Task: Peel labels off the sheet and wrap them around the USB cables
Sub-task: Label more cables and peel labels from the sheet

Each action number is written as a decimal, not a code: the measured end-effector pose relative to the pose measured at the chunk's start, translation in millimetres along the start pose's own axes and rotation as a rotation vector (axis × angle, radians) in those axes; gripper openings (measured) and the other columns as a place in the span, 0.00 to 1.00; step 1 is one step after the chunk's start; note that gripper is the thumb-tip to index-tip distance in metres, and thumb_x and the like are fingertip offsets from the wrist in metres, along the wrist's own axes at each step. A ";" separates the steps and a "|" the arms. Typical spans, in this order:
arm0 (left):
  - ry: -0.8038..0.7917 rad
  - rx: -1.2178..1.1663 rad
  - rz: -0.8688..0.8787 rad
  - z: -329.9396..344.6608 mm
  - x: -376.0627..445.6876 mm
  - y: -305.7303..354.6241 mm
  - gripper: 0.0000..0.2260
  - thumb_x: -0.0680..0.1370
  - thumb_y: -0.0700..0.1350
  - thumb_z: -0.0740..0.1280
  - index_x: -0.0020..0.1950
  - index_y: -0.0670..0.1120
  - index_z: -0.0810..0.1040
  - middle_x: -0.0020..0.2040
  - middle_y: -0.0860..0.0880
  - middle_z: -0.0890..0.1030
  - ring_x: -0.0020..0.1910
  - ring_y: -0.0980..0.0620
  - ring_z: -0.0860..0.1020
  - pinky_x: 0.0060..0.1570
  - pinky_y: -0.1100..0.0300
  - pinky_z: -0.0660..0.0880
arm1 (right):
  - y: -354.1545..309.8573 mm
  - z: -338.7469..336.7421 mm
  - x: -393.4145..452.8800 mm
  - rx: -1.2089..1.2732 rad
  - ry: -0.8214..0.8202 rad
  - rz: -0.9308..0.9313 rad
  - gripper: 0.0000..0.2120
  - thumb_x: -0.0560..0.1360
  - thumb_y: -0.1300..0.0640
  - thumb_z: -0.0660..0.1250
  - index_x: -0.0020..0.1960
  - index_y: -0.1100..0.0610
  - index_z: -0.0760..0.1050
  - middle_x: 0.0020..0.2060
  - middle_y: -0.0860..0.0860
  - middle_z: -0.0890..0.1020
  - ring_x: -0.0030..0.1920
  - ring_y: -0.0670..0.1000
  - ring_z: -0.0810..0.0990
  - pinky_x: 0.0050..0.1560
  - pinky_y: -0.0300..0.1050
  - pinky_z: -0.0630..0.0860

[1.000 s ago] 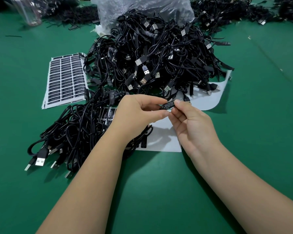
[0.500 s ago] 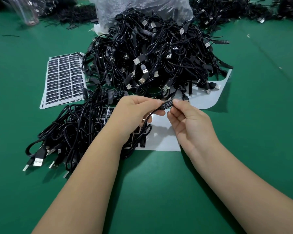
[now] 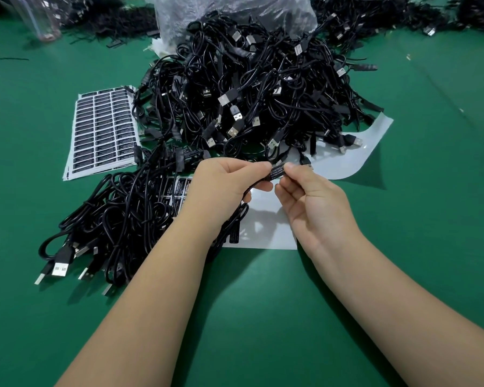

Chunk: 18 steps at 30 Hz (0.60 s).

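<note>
Held above the green tabletop (image 3: 403, 247), the thin, limp USB cable (image 3: 246, 194) and its tacky, light label (image 3: 276, 172) are pinched by left hand (image 3: 224, 188) and right hand (image 3: 313, 208) fingers; grip the label edges only.

Both forearms were bare to the frame's lower edge, no sleeves in view. The left hand (image 3: 224, 188) and the right hand (image 3: 316, 208) wore no gloves, rings or watch.

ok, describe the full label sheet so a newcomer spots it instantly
Start at the big cable heap on the green table. Just left of it lies the full label sheet. Unlike the mostly peeled sheet under the hands, black labels cover it completely.
</note>
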<state>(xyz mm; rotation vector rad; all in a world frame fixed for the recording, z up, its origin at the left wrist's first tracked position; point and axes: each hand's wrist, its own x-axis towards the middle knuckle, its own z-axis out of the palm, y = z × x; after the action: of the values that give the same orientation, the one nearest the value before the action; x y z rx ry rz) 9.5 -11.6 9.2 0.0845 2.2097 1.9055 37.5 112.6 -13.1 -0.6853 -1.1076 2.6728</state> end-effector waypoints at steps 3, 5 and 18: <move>-0.015 0.005 0.010 0.3 -1.1 1.2 0.07 0.73 0.47 0.72 0.37 0.48 0.85 0.34 0.52 0.84 0.24 0.60 0.69 0.26 0.70 0.67 | 0.0 0.0 -0.4 0.000 -0.007 -0.003 0.08 0.72 0.67 0.70 0.35 0.60 0.77 0.25 0.49 0.79 0.27 0.43 0.78 0.34 0.35 0.78; 0.003 0.020 0.021 0.6 -1.5 1.2 0.07 0.73 0.47 0.72 0.36 0.48 0.84 0.31 0.53 0.83 0.23 0.60 0.68 0.25 0.70 0.67 | 0.3 -0.2 -0.7 -0.002 -0.008 -0.006 0.08 0.72 0.67 0.69 0.35 0.60 0.77 0.25 0.49 0.79 0.27 0.43 0.78 0.35 0.35 0.78; 0.089 0.123 0.129 9.0 -0.6 -1.2 0.10 0.72 0.42 0.69 0.31 0.50 0.83 0.31 0.52 0.83 0.25 0.58 0.69 0.26 0.68 0.67 | -7.0 -5.7 -0.6 -0.543 0.027 -0.313 0.07 0.70 0.61 0.72 0.34 0.53 0.81 0.27 0.45 0.81 0.32 0.43 0.79 0.36 0.35 0.77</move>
<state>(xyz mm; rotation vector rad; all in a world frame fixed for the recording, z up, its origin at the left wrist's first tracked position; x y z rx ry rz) 12.0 -3.2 6.9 0.1695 2.4350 1.8703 40.7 121.0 -11.5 -0.5581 -1.7890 2.1035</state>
